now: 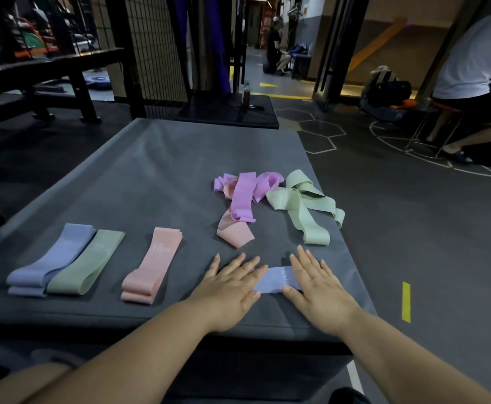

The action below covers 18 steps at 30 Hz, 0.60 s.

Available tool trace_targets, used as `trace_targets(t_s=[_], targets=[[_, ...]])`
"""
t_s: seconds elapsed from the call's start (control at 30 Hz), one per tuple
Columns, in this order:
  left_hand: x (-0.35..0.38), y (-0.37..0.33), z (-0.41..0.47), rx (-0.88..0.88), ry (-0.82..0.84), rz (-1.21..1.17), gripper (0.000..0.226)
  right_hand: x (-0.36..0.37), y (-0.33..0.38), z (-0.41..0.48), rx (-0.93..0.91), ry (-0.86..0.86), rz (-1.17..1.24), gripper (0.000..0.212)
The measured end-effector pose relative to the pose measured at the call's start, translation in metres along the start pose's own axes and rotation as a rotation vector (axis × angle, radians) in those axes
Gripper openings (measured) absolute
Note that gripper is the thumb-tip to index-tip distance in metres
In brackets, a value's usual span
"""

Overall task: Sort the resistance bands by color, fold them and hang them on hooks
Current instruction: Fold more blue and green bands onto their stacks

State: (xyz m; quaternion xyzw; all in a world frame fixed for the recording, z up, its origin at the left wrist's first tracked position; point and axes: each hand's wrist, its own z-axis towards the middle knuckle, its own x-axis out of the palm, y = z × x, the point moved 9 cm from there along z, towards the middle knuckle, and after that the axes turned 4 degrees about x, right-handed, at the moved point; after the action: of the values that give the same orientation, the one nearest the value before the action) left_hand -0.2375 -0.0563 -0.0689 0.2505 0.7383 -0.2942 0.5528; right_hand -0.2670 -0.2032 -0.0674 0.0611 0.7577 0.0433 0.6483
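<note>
Gym room, dark floor, w/ a grey padded mat (156, 170) as the work surface. Left hand (229, 290) and right hand (318, 290) both lie flat, palms down, fingers straight. They press the two ends of a blue-lilac band (277, 279) at the mat's near edge; nothing gripped. Looks like a fold being flattened, approx mid-step.

Just beyond the hands is a loose heap not yet sorted: a peach band (235, 233) under a pink-purple band (242, 199), w/ tangled pale green bands (302, 205) beside them. Exact count can't tell.

Further left, done so far: a folded peach stack (152, 263), then a folded green band (89, 262) touching a folded blue-lilac stack (53, 262).

By my est. sorting + folding is roughly half done: 3 colour piles started, heap left to do. Hanging not begun, and no hooks in view.
</note>
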Motion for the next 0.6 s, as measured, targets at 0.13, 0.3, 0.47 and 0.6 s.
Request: trace_targets(t_s=[0.13, 0.3, 0.47, 0.6], targets=[[-0.0001, 0.0007, 0.0003, -0.002, 0.003, -0.006, 0.054, 0.0002, -0.0005, -0.0024, 0.012, 0.015, -0.025, 0.133], [0.0006, 0.0007, 0.0009, -0.002, 0.016, -0.003, 0.055, 0.0023, -0.0001, -0.001, 0.03, 0.029, -0.052, 0.135], [0.0018, 0.0016, 0.0014, -0.007, 0.022, -0.012, 0.055, 0.0036, -0.0031, 0.0007, 0.035, 0.024, -0.013, 0.133], [-0.0004, 0.0011, 0.0011, -0.006, 0.013, -0.106, 0.053, -0.0044, -0.0075, 0.0003, 0.064, 0.002, 0.163, 0.076]])
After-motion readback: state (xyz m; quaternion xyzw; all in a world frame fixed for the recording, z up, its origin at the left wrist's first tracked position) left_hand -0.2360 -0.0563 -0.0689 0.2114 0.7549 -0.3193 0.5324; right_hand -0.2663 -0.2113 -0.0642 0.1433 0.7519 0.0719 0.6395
